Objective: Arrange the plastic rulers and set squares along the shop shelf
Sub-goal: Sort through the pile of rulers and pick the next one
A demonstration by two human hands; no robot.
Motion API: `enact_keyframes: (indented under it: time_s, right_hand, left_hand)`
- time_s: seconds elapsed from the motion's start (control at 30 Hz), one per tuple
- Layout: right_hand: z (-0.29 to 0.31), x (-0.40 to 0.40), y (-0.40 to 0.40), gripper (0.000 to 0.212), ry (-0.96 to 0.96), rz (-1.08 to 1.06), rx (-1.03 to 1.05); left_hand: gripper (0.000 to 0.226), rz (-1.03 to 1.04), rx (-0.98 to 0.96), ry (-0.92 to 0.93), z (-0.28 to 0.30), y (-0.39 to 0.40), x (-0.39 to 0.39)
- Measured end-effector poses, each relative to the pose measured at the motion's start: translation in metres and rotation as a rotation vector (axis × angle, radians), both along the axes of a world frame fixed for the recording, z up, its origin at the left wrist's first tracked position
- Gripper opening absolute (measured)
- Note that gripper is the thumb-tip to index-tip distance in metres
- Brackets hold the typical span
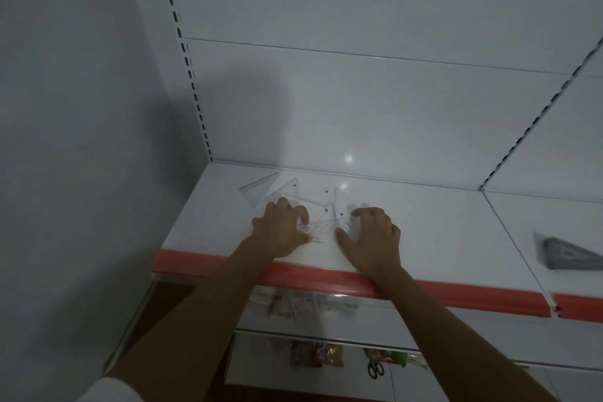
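Several clear plastic set squares and rulers (321, 209) lie overlapped on the white shop shelf (424, 225), near its left end. One clear set square (257, 189) lies apart at the back left. My left hand (282, 230) has its fingers curled onto the left side of the pile, with its fingertips on a clear ruler (315, 237). My right hand (375, 237) rests on the shelf just right of the pile, fingers bent and spread, thumb touching the pile's edge.
A red strip (293, 274) runs along the shelf's front edge. A grey set square (569, 253) lies on the adjoining shelf section to the right. Lower shelves hold packets (316, 352) and scissors (375, 369). A wall stands on the left.
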State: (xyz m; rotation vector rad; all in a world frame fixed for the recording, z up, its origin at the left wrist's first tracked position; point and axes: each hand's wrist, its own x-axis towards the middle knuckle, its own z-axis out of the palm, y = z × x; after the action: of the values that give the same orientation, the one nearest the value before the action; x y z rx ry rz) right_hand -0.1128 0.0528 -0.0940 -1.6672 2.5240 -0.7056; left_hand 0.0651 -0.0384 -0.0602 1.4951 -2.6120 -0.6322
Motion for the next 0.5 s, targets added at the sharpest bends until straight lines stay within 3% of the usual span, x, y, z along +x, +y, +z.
enact_keyframes:
  time_s: [0.13,0.27,0.33,0.4,0.43,0.5]
  right_hand:
    - [0.008,-0.003,0.008,0.039,-0.302,-0.128,-0.239]
    - [0.023,-0.007,0.019,0.034,-0.571,-0.248,-0.484]
    - [0.027,-0.01,0.022,0.032,-0.514,-0.251,-0.494]
    - [0.027,-0.012,0.024,0.028,-0.287,-0.264,-0.356]
    - [0.028,-0.014,0.025,0.033,-0.174,-0.291,-0.242]
    - [0.029,-0.017,0.026,0.062,-0.04,-0.363,0.07]
  left_hand:
    - [0.03,0.052,-0.034,0.031,-0.002,0.003,0.001]
    - [0.028,0.066,-0.232,0.007,-0.016,0.013,0.005]
    - [0.028,0.07,-0.302,0.01,-0.023,0.016,0.005]
    - [0.027,0.071,-0.335,0.03,-0.028,0.018,0.005]
    - [0.027,0.074,-0.346,0.036,-0.029,0.018,0.005]
    - [0.027,0.097,-0.362,0.045,-0.031,0.019,0.004]
